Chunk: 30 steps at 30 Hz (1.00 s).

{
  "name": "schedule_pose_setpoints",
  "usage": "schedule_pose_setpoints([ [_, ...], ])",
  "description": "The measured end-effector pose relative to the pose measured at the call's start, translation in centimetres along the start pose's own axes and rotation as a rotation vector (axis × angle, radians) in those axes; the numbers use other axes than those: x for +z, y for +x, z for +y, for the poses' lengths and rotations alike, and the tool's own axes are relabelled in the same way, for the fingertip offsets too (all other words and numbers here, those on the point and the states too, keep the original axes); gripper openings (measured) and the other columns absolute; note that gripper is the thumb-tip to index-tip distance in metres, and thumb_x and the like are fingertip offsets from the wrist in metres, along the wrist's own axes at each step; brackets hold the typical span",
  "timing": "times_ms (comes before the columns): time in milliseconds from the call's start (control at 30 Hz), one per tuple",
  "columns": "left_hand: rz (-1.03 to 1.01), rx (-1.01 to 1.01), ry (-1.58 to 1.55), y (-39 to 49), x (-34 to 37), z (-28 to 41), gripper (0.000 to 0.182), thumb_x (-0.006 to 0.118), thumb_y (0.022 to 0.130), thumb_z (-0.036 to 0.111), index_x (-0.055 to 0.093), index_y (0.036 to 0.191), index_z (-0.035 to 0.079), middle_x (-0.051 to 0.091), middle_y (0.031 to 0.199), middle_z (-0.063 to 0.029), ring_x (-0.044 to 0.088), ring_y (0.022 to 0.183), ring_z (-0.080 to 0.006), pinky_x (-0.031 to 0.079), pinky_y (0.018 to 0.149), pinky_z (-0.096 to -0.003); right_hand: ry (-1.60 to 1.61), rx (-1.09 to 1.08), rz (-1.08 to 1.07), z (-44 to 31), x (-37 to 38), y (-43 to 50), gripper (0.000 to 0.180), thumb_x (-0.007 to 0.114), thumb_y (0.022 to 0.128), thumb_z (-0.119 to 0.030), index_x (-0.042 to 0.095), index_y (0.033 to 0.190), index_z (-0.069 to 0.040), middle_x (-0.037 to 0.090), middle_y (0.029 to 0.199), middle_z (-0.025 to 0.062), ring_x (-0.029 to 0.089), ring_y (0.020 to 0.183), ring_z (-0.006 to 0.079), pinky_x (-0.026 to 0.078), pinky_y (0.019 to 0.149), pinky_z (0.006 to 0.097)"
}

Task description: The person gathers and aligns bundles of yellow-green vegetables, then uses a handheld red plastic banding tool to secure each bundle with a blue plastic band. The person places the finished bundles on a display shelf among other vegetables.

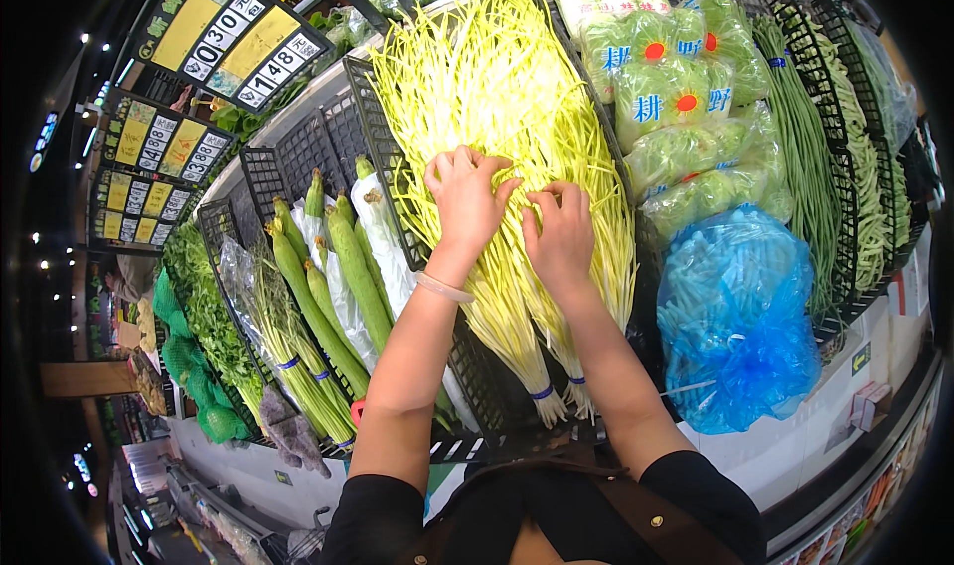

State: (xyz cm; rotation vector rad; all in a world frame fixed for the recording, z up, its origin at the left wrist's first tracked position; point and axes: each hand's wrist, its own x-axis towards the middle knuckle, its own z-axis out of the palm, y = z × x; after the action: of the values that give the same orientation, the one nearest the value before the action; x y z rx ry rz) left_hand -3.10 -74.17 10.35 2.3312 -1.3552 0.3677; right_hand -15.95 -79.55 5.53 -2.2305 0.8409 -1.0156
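Long yellow garlic chives [507,95] fill a black plastic crate [384,162] in front of me, their pale stem ends towards me and bound with blue bands. My left hand [468,196], with a pale bangle on the wrist, is over the middle of the chives, thumb and fingertips pinched at a few strands. Close on its right, my right hand [560,233] has its fingers curled among the stalks. Whether it grips any strand cannot be told. The fingertips of both hands are a small gap apart.
Left of the crate lie long green gourds [358,263], bundled green stems [305,393] and a grey glove [291,431]. To the right are bagged lettuces [671,103], a blue plastic bag of produce [738,319] and long green beans [805,147]. Price signs [231,36] stand at upper left.
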Motion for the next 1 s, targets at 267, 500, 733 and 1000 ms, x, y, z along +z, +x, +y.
schedule_pose_setpoints([
  [267, -0.023, 0.138, 0.177, 0.4, 0.3, 0.0, 0.015, 0.079, 0.081, 0.024, 0.075, 0.091, 0.013, 0.058, 0.098, -0.0042, 0.051, 0.106, -0.027, 0.03, 0.107, -0.0489, 0.043, -0.021, 0.019, 0.2, 0.1, -0.1, 0.018, 0.071, 0.085, -0.012, 0.066, 0.102, -0.007, 0.056, 0.109, 0.0124, 0.055, 0.105, 0.0321, 0.047, 0.087, 0.0432],
  [500, -0.101, -0.042, -0.182, -0.6, 0.4, 0.0, 0.017, 0.074, 0.089, 0.027, 0.073, 0.093, 0.011, 0.06, 0.099, -0.0044, 0.051, 0.106, -0.026, 0.029, 0.106, -0.0444, 0.079, -0.009, 0.033, 0.5, 0.1, -0.1, 0.02, 0.071, 0.085, -0.011, 0.066, 0.103, -0.007, 0.056, 0.109, 0.0123, 0.055, 0.105, 0.0321, 0.047, 0.088, 0.0431],
  [733, -0.239, -0.243, -0.616, -0.2, -1.5, -2.1, 0.023, 0.073, 0.093, 0.029, 0.073, 0.097, 0.007, 0.068, 0.104, -0.0049, 0.054, 0.108, -0.0233, 0.036, 0.103, -0.037, 0.166, 0.029, 0.077, 0.3, -0.2, -0.1, 0.024, 0.072, 0.085, -0.01, 0.067, 0.108, -0.008, 0.056, 0.107, 0.0121, 0.056, 0.104, 0.0325, 0.047, 0.088, 0.0428],
  [1000, -0.345, -0.449, -1.121, 0.1, -6.3, -1.4, 0.021, 0.069, 0.098, 0.022, 0.07, 0.102, 0.001, 0.068, 0.102, -0.0006, 0.058, 0.098, -0.0105, 0.043, 0.095, -0.0256, 0.12, 0.037, 0.038, 0.1, -0.2, 0.8, 0.03, 0.075, 0.084, -0.012, 0.067, 0.113, -0.008, 0.058, 0.099, 0.0094, 0.057, 0.097, 0.0299, 0.048, 0.082, 0.0413],
])
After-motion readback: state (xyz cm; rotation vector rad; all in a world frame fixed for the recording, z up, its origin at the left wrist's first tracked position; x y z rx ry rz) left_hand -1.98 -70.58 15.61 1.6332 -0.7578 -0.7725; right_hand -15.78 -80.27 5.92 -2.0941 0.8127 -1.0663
